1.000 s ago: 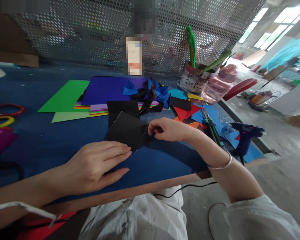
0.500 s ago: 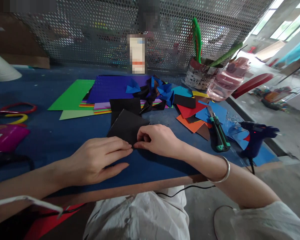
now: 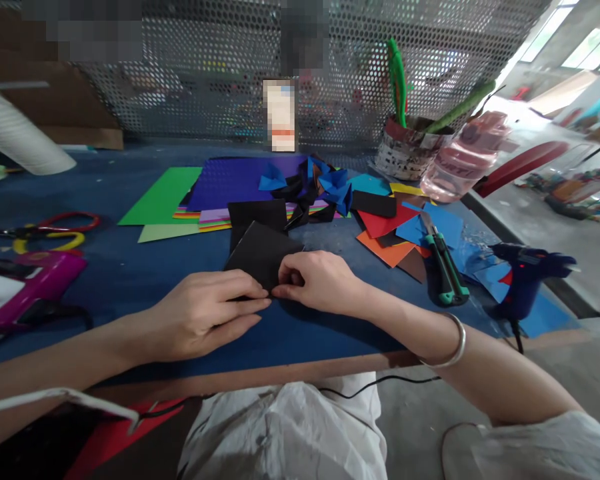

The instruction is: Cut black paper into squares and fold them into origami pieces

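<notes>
A folded black paper sheet lies on the blue table near its front edge. My left hand rests flat on the table with its fingers stretched out, the fingertips pressing the paper's near corner. My right hand has its fingers curled and pinched on the same near corner, right beside the left fingertips. A silver bangle sits on my right wrist.
Behind the black sheet are a stack of coloured sheets, folded blue paper shapes and loose scraps. A utility knife and a blue glue gun lie right. Scissors and a pink tool lie left. A mesh screen closes the back.
My right hand has come in from the paper's right edge to its near corner, folding it over, and now pinches there next to my left fingertips. The view has shifted slightly.
</notes>
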{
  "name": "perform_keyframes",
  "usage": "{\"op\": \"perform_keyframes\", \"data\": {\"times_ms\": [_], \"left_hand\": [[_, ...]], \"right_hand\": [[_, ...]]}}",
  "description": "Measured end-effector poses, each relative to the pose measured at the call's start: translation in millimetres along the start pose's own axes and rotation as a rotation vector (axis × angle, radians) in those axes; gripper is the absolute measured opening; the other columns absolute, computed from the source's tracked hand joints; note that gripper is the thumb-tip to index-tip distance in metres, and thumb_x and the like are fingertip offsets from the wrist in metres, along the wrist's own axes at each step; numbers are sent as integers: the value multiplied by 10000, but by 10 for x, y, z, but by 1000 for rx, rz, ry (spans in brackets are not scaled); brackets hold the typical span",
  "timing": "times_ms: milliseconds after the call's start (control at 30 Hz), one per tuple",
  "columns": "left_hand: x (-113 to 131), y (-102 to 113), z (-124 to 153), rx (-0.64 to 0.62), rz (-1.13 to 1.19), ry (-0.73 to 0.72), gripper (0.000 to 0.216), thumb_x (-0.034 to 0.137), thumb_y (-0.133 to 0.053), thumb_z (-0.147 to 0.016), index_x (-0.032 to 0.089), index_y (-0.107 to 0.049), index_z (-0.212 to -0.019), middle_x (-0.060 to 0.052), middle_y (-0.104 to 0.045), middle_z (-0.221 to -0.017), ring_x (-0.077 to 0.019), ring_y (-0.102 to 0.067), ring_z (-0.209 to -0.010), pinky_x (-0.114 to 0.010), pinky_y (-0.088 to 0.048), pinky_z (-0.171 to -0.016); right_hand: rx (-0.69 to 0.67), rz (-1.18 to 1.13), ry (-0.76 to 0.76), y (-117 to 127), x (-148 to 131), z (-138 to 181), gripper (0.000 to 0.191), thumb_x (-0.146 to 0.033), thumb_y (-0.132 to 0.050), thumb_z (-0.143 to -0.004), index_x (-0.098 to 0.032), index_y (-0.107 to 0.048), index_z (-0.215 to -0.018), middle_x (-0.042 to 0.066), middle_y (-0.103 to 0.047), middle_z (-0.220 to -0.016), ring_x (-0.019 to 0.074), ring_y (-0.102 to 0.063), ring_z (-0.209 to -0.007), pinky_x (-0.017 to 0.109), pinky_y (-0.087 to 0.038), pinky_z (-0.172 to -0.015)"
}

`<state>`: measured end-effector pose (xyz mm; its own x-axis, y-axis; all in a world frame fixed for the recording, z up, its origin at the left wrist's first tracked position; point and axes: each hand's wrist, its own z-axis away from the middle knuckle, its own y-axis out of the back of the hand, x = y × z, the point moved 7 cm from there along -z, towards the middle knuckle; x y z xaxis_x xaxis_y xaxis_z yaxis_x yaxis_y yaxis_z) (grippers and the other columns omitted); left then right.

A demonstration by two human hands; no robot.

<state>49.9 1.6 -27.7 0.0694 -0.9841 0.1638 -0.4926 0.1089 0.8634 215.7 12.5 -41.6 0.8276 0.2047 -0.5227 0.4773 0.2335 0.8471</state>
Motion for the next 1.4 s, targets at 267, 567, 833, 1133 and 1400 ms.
{"op": "perform_keyframes", "data": {"times_ms": [267, 567, 833, 1133, 1400], "left_hand": [[69, 39, 53, 4, -41, -106, 309, 140, -547, -1062, 191, -738, -1300, -99, -832, -1105, -231, -804, -1033, -317, -674, -891], [73, 90, 222, -60, -46, -78, 327, 126, -554, -1062, 181, -709, -1344, -90, -833, -1145, -228, -788, -1093, -299, -666, -882], [102, 198, 399, -97, -25, -14, 506, 113, -597, -1015, 247, -656, -1500, -57, -850, -1191, -230, -793, -1118, -278, -662, -887], [155, 205, 491, -95, -81, -17, 535, 129, -582, -1034, 236, -611, -1558, -75, -850, -1206, -242, -795, -1138, -289, -672, -909], [169, 253, 558, -114, -84, 26, 527, 138, -565, -1032, 290, -621, -1533, -45, -852, -1218, -230, -797, -1150, -294, -671, -928]], "right_hand": [[6, -10, 7, 2, 2, 6, 133, -363, -829, -964, -242, -777, -983, -12, -757, -892, 148, -641, -813, 268, -324, -658], [29, 9, 29, -6, 5, -4, 151, -383, -831, -966, -238, -788, -981, -23, -760, -889, 140, -638, -808, 262, -310, -650], [26, 10, 18, -10, 5, 14, 127, -349, -839, -958, -235, -787, -974, -23, -755, -883, 135, -637, -796, 256, -321, -660], [31, 11, 15, 2, 13, 4, 117, -341, -838, -953, -237, -787, -969, -27, -758, -877, 135, -639, -785, 256, -320, -654], [34, 10, 23, -17, 9, 0, 118, -349, -837, -954, -242, -790, -971, -27, -766, -884, 139, -654, -801, 257, -324, -656]]}}
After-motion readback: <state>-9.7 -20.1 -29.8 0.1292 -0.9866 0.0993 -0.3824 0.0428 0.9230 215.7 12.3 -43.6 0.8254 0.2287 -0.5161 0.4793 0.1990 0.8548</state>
